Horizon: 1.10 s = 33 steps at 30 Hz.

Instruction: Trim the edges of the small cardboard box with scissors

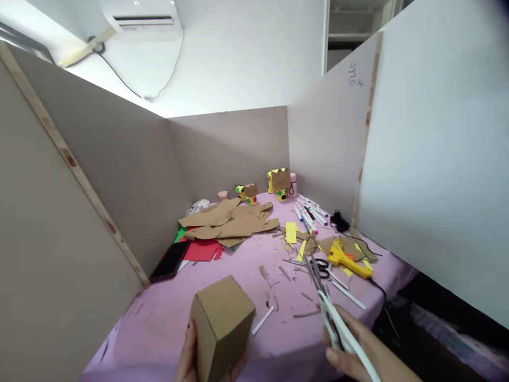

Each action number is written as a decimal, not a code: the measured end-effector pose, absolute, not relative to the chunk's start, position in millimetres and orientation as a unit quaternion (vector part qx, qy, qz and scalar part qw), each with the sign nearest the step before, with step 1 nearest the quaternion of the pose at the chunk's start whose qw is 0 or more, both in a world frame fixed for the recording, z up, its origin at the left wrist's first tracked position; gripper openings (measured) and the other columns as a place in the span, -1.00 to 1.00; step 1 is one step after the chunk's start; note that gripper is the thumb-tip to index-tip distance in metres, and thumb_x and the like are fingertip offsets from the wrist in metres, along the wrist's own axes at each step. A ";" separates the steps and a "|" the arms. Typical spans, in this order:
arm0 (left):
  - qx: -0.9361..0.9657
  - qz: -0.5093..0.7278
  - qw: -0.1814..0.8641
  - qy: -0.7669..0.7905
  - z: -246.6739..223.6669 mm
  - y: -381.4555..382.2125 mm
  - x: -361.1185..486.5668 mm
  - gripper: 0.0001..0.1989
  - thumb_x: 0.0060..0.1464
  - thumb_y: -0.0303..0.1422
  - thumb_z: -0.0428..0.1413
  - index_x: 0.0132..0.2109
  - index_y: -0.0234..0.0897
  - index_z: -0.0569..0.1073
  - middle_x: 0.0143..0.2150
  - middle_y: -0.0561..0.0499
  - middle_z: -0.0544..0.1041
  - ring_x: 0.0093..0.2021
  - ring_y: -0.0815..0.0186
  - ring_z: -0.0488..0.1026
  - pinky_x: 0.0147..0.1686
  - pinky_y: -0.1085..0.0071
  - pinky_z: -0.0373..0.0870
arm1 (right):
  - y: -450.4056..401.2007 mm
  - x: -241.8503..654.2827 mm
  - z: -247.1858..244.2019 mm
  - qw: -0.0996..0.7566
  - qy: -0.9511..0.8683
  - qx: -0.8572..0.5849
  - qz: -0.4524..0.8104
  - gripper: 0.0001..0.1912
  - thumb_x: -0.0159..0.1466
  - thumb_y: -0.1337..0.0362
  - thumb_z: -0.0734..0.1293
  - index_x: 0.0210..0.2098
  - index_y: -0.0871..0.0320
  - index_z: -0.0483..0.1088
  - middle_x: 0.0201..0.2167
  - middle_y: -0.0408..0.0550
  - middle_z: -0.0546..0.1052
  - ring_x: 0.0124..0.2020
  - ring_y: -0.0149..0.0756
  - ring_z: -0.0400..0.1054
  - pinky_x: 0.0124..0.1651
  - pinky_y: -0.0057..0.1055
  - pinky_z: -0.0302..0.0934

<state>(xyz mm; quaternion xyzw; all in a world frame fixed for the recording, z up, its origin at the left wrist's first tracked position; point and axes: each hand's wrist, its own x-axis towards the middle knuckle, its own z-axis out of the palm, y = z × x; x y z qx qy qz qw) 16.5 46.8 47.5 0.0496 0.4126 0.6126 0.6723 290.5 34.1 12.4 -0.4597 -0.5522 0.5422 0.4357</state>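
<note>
A closed brown cardboard box (225,307) is held up near the front edge of the table by my left hand (189,353), with fingers on its left side and underneath. To the right, my right hand (353,339) grips white-handled scissors (328,305), their blades pointing up and away, slightly parted. The scissors and the box are apart. Beyond the scissor blades lie black-handled scissors (320,268) and a yellow glue gun (348,259).
Cardboard pieces (238,218) lie over red paper (201,250) at the back left, beside a black phone (170,261). Markers (312,212), yellow paper (291,232) and decorated figures (281,183) stand or lie further back. Grey partitions (234,148) enclose the purple-covered table (159,329).
</note>
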 end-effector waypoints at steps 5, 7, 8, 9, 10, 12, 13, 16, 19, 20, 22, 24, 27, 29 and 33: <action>0.260 0.662 0.404 0.575 40.6 87.3 -2.3 -0.24 -0.16 0.04 0.20 0.16 -0.18 0.30 0.07 -0.12 0.48 0.17 -0.04 0.33 0.23 -0.03 0.15 | 89.4 317.5 44.8 0.408 -0.582 -0.515 0.479 -0.40 0.07 0.04 0.42 0.05 0.10 0.25 -0.42 -0.21 0.35 -0.38 -0.30 0.28 -0.32 -0.41 0.19; 0.351 0.643 0.297 0.613 39.0 106.3 -11.8 -0.14 -0.20 0.05 0.20 0.21 -0.25 0.24 0.17 -0.19 0.38 0.23 -0.14 0.23 0.26 -0.08 0.04 | 120.3 324.2 53.6 0.408 -0.587 -0.534 0.453 -0.43 0.06 0.08 0.44 0.02 0.09 0.29 -0.38 -0.19 0.41 -0.32 -0.27 0.33 -0.28 -0.40 0.24; 0.381 0.634 0.256 0.622 39.7 115.6 -16.0 -0.10 -0.22 0.04 0.21 0.24 -0.27 0.20 0.20 -0.21 0.34 0.23 -0.17 0.22 0.25 -0.11 0.05 | 137.3 327.1 56.7 0.405 -0.588 -0.545 0.440 -0.45 0.08 0.10 0.45 0.01 0.10 0.30 -0.35 -0.17 0.44 -0.29 -0.26 0.36 -0.24 -0.38 0.26; 0.400 0.630 0.229 0.625 41.4 124.8 -19.7 -0.06 -0.22 0.02 0.22 0.27 -0.27 0.15 0.24 -0.23 0.30 0.23 -0.19 0.23 0.24 -0.13 0.07 | 155.0 329.8 58.8 0.401 -0.588 -0.558 0.428 -0.50 0.13 0.12 0.43 0.02 0.12 0.30 -0.30 -0.15 0.46 -0.27 -0.25 0.38 -0.21 -0.35 0.29; 0.408 0.630 0.212 0.626 44.0 133.7 -22.5 -0.03 -0.21 0.02 0.21 0.30 -0.28 0.09 0.26 -0.26 0.25 0.23 -0.21 0.22 0.22 -0.15 0.09 | 173.2 332.2 60.2 0.393 -0.586 -0.573 0.416 -0.58 0.21 0.16 0.38 0.01 0.14 0.31 -0.26 -0.12 0.48 -0.26 -0.27 0.40 -0.21 -0.32 0.31; 0.410 0.632 0.192 0.629 50.6 150.9 -26.0 0.02 -0.20 0.01 0.20 0.33 -0.34 0.00 0.29 -0.34 0.18 0.24 -0.26 0.18 0.21 -0.17 0.10 | 210.4 335.4 61.0 0.373 -0.579 -0.611 0.391 -0.70 0.31 0.20 0.31 0.00 0.17 0.33 -0.16 -0.07 0.48 -0.26 -0.29 0.43 -0.23 -0.26 0.36; 0.406 0.631 0.188 0.634 53.8 159.2 -26.8 0.03 -0.18 0.01 0.19 0.33 -0.37 -0.02 0.29 -0.38 0.16 0.25 -0.27 0.17 0.20 -0.18 0.11 | 228.9 335.9 60.7 0.361 -0.575 -0.629 0.378 -0.72 0.33 0.20 0.29 0.00 0.17 0.34 -0.13 -0.05 0.48 -0.25 -0.28 0.43 -0.24 -0.25 0.37; 0.385 0.634 0.196 0.642 57.6 181.7 -27.5 0.01 -0.14 -0.02 0.18 0.34 -0.37 -0.07 0.28 -0.42 0.18 0.23 -0.25 0.20 0.19 -0.16 0.13 | 283.5 332.4 58.6 0.328 -0.576 -0.672 0.331 -0.72 0.33 0.21 0.29 0.00 0.17 0.34 -0.08 -0.03 0.48 -0.21 -0.26 0.44 -0.20 -0.22 0.39; 0.375 0.649 0.197 0.632 47.5 197.4 -29.0 -0.03 -0.07 -0.05 0.16 0.35 -0.27 -0.13 0.31 -0.36 0.14 0.26 -0.18 0.18 0.21 -0.12 0.11 | 335.0 322.8 56.3 0.303 -0.592 -0.699 0.264 -0.71 0.32 0.21 0.30 0.01 0.17 0.35 -0.03 -0.02 0.46 -0.15 -0.22 0.43 -0.15 -0.18 0.37; 0.379 0.650 0.190 0.631 41.6 200.8 -30.2 -0.05 -0.05 -0.06 0.16 0.35 -0.25 -0.14 0.33 -0.34 0.11 0.28 -0.17 0.14 0.22 -0.11 0.09 | 350.8 318.8 55.6 0.297 -0.599 -0.704 0.239 -0.71 0.32 0.21 0.30 0.01 0.16 0.35 -0.02 -0.02 0.45 -0.13 -0.21 0.42 -0.13 -0.16 0.37; 0.394 0.648 0.173 0.629 29.5 205.3 -33.7 -0.08 -0.02 -0.09 0.14 0.35 -0.25 -0.13 0.35 -0.32 0.06 0.32 -0.16 0.06 0.24 -0.11 0.04 | 379.0 310.6 53.6 0.287 -0.614 -0.710 0.190 -0.71 0.32 0.21 0.30 0.01 0.15 0.35 0.00 -0.01 0.44 -0.11 -0.20 0.41 -0.10 -0.14 0.35; 0.401 0.649 0.169 0.625 21.3 207.8 -37.8 -0.07 -0.03 -0.11 0.15 0.35 -0.24 -0.15 0.36 -0.31 0.05 0.32 -0.16 0.04 0.25 -0.13 0.01 | 401.5 302.9 50.5 0.279 -0.628 -0.711 0.149 -0.71 0.32 0.21 0.30 0.02 0.15 0.34 0.02 0.00 0.44 -0.09 -0.19 0.41 -0.08 -0.13 0.34; 0.372 0.651 0.191 0.634 20.4 210.3 -41.1 -0.06 -0.05 -0.08 0.15 0.35 -0.24 -0.15 0.34 -0.31 0.07 0.30 -0.18 0.08 0.25 -0.12 0.02 | 423.3 293.0 44.7 0.265 -0.645 -0.709 0.104 -0.70 0.32 0.21 0.30 0.02 0.14 0.34 0.03 0.00 0.43 -0.07 -0.18 0.40 -0.07 -0.12 0.34; 0.346 0.647 0.203 0.648 24.0 211.9 -40.2 -0.07 -0.06 -0.07 0.13 0.34 -0.28 -0.11 0.31 -0.32 0.11 0.28 -0.19 0.12 0.24 -0.11 0.04 | 431.5 285.4 41.7 0.258 -0.656 -0.704 0.083 -0.70 0.32 0.22 0.30 0.02 0.15 0.34 0.04 0.02 0.42 -0.06 -0.17 0.39 -0.05 -0.11 0.32; 0.336 0.640 0.222 0.654 24.1 214.9 -35.9 -0.08 -0.08 -0.09 0.13 0.33 -0.28 -0.09 0.28 -0.29 0.18 0.24 -0.15 0.20 0.22 -0.05 0.14 | 442.2 250.4 41.2 0.257 -0.690 -0.672 0.079 -0.70 0.32 0.22 0.30 0.03 0.14 0.34 0.07 0.03 0.40 -0.03 -0.16 0.37 -0.02 -0.09 0.31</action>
